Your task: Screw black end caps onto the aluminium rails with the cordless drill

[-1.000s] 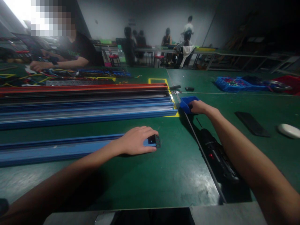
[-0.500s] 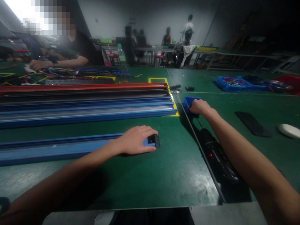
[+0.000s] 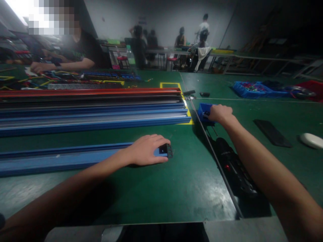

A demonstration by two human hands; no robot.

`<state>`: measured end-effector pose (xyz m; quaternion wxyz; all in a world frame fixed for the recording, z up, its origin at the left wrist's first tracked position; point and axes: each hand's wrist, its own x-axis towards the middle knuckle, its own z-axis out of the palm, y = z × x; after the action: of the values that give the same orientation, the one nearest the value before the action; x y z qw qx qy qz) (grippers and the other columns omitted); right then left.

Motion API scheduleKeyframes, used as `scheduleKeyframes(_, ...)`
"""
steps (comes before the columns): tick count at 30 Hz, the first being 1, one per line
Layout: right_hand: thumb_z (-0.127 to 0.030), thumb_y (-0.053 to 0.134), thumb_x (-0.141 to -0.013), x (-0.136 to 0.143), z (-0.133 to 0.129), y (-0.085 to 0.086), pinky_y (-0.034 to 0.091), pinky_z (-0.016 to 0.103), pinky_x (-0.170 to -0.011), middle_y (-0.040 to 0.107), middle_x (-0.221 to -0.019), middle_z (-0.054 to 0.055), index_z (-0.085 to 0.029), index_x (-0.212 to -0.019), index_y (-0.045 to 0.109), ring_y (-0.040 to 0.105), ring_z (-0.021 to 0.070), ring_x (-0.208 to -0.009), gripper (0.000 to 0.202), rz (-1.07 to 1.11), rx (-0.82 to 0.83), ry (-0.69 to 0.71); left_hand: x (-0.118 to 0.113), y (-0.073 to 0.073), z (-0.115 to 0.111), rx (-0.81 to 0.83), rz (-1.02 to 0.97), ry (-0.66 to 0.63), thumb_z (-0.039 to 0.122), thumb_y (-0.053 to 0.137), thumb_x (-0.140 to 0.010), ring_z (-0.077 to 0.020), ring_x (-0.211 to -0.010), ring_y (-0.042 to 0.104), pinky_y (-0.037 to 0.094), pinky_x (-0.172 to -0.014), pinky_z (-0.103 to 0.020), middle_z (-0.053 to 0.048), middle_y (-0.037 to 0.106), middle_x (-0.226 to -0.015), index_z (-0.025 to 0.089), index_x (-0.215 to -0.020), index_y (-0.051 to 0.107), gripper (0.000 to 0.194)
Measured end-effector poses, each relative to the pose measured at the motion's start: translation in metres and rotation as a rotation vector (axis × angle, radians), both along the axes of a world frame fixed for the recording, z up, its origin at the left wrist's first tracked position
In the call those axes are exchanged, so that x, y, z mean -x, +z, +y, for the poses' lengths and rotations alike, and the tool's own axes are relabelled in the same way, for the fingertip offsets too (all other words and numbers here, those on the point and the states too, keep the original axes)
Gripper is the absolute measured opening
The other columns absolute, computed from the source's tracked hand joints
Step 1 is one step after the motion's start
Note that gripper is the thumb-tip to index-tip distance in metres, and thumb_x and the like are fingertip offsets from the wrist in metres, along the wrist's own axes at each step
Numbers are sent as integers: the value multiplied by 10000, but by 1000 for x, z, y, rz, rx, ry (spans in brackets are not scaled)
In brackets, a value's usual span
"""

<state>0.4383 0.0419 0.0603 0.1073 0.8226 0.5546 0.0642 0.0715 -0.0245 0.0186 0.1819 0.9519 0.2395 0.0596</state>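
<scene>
My left hand (image 3: 148, 150) is wrapped over the right end of a long blue rail (image 3: 83, 159) lying on the green table. A black end piece (image 3: 165, 150) shows between its thumb and fingers. My right hand (image 3: 221, 113) is at the right side of a small blue bin (image 3: 202, 112), its fingers bent down and closed at the bin's inside. Whatever those fingertips pinch is hidden. Small dark parts are faintly visible in the bin. Below my right forearm lies a black power tool (image 3: 234, 168) with a red mark.
Several orange, black and blue rails (image 3: 101, 114) lie behind my left hand. To the right are a black flat case (image 3: 272, 132), a white oval object (image 3: 311, 140) and blue trays (image 3: 249, 90). A person (image 3: 83, 50) works at the back left.
My right hand has shifted slightly right and up at the blue bin, uncovering more of its inside. My left hand stays on the rail.
</scene>
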Motion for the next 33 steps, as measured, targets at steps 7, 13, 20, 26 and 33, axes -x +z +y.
scheduleKeyframes(7,-315,691,-884,-9,3,-6,570,439,-873,730,-1148,233,-107,-1216,743,719,371,-1062,395,24,68,24,-1,0,0,-8,9,7,643,563,-934,-292,-1217,605,490,-1020,-480,-82,637,-1342,262,-1374,542,582)
scheduleKeyframes(13,-326,711,-862,-12,3,-5,577,456,-868,718,-1178,254,-90,-1233,731,714,387,-1061,440,104,53,-8,-1,1,0,-1,10,8,636,562,-937,-290,-1207,606,489,-1009,-476,-82,638,-1336,264,-1373,542,573)
scheduleKeyframes(20,-267,719,-857,-5,2,-3,586,454,-882,726,-1178,245,-95,-1256,720,720,376,-1079,434,67,51,-43,-1,0,0,2,-5,1,633,567,-935,-287,-1200,607,485,-1009,-464,-81,640,-1328,260,-1373,549,575)
scheduleKeyframes(26,-294,716,-847,-11,4,-2,579,473,-863,708,-1199,265,-93,-1263,717,707,404,-1074,462,115,115,-60,-1,0,0,-7,-5,-2,636,560,-938,-291,-1193,611,485,-1002,-464,-86,645,-1317,253,-1367,547,576)
scheduleKeyframes(33,-280,706,-800,-18,9,-6,576,449,-836,707,-1221,256,-86,-1264,718,707,403,-1072,503,103,181,-62,0,0,0,-16,-9,-2,642,553,-939,-287,-1193,616,483,-996,-444,-85,647,-1327,262,-1370,548,574)
